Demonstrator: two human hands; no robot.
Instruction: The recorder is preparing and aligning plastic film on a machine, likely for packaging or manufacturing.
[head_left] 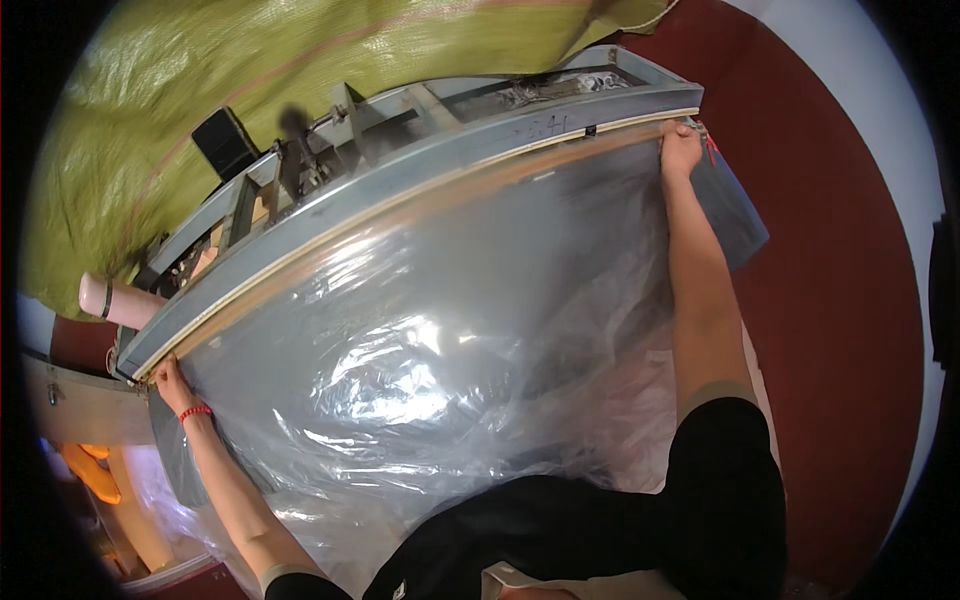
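head view: gripping clear plastic sheet [430, 290] with left hand [171, 383], fingers curled shut, at metal frame's [450, 147] left end; likewise with right hand [682, 150], curled shut, at frame's right end; with sheet spread along frame's near side; beside frame's left end, pink bottle [120, 300].

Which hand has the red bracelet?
The left hand, at the left end of the metal frame: a red beaded bracelet circles its wrist. The right hand, at the other end, has a bare wrist.
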